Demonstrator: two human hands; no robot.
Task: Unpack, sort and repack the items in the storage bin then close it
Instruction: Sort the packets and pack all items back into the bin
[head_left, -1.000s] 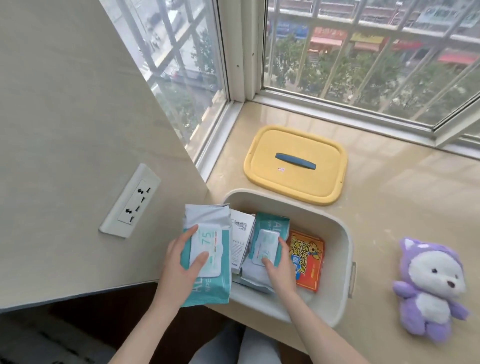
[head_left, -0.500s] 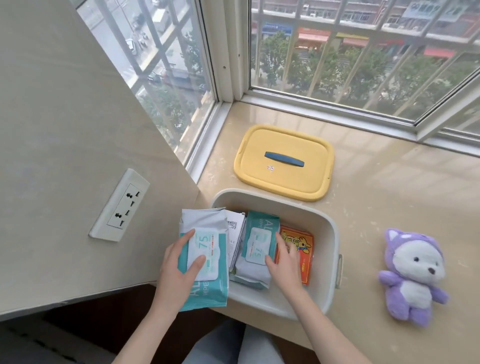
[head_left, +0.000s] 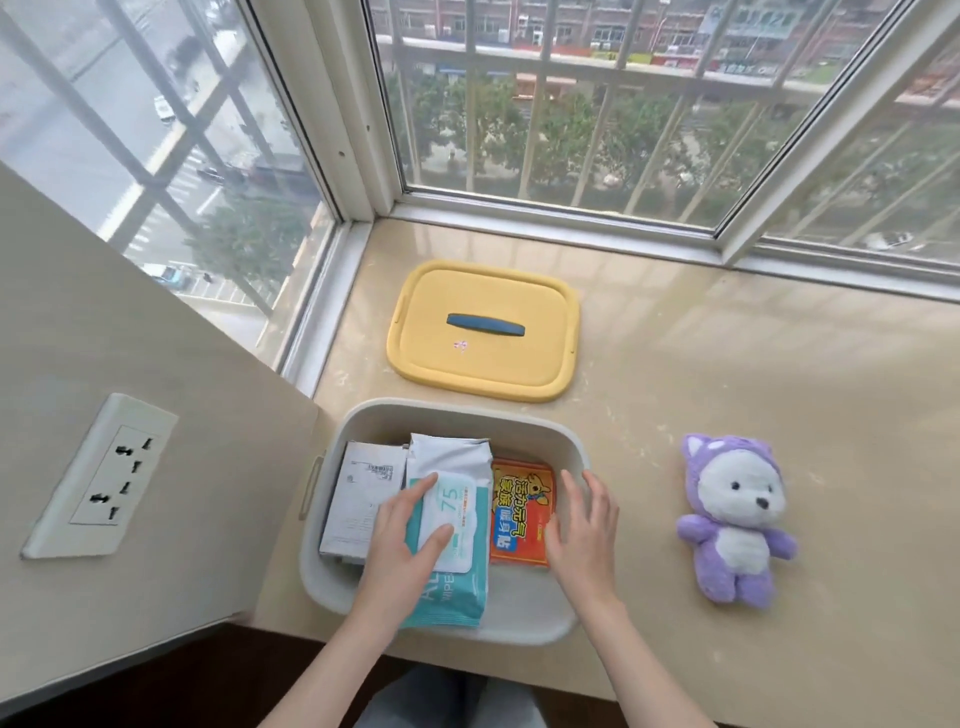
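Observation:
A cream storage bin (head_left: 524, 421) stands open at the sill's near edge. Inside lie a white box (head_left: 358, 493) at the left, a teal and white wipes pack (head_left: 457, 499) in the middle and an orange-red packet (head_left: 522, 509) to the right. My left hand (head_left: 405, 545) grips the wipes pack, thumb on its white flap, the pack's near end over the bin's front rim. Hovering over the bin's right side, my right hand (head_left: 584, 530) is open and holds nothing. The yellow lid (head_left: 483, 358) with a blue handle lies flat behind the bin.
A purple and white plush toy (head_left: 735, 519) lies on the sill to the right of the bin. Windows with bars close off the back and left. A wall panel with a socket (head_left: 101, 478) juts in at the left, close to the bin.
My left hand has carried the wipes pack from outside the bin's left rim into the middle, on top of the other pack. My right hand let go and moved right.

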